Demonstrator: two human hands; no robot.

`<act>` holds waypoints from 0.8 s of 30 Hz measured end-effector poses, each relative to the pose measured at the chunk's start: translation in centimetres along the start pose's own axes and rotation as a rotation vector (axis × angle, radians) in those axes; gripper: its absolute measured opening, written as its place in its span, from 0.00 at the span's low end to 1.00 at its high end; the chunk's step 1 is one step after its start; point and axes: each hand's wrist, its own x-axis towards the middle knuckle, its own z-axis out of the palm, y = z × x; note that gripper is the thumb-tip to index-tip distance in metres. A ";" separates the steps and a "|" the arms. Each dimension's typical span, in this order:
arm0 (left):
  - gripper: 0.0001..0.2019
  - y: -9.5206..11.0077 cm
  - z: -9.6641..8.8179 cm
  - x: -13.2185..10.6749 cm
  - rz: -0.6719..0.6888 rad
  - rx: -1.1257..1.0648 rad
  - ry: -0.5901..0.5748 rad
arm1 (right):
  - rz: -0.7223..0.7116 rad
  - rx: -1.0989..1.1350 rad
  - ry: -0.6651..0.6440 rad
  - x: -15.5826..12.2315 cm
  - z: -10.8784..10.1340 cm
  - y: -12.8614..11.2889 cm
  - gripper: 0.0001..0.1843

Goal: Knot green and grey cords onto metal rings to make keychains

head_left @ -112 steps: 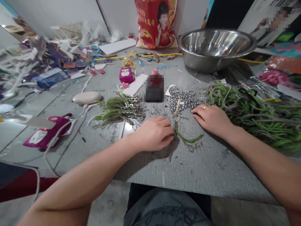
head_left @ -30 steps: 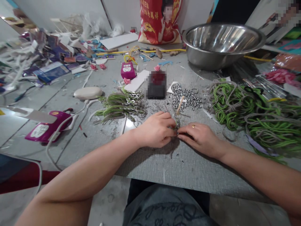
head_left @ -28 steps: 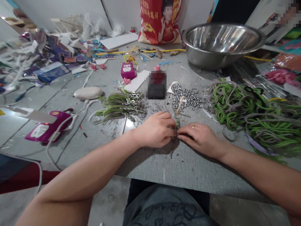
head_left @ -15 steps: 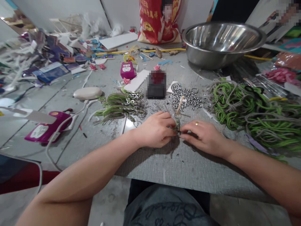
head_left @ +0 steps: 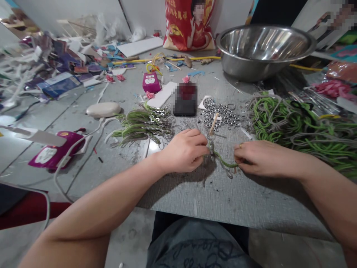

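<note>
My left hand (head_left: 189, 150) is closed, its fingertips pinching a small cord piece with metal nuts (head_left: 211, 146) in front of me; part of it is hidden behind those fingers. A metal ring (head_left: 211, 137) sits at its far end. From this piece a green cord (head_left: 225, 162) runs right to my right hand (head_left: 260, 158), whose thumb and fingers are shut on it. Just beyond lie a pile of loose metal nuts (head_left: 220, 115) and a thin wooden stick (head_left: 214, 123).
Green and grey cords (head_left: 279, 126) are heaped on the right. Left of centre lies a bundle of corded pieces with nuts (head_left: 139, 124). Behind are a black phone-like object (head_left: 185, 106) and a steel basin (head_left: 251, 67). A purple device (head_left: 55, 150) with cables is at left.
My right hand has moved right, away from the left, drawing the green cord out between them. My left hand stays almost in place.
</note>
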 end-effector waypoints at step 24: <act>0.15 2.9 0.1 2.8 -0.393 -0.109 0.042 | 0.553 1.750 0.525 2.6 0.5 -2.7 0.10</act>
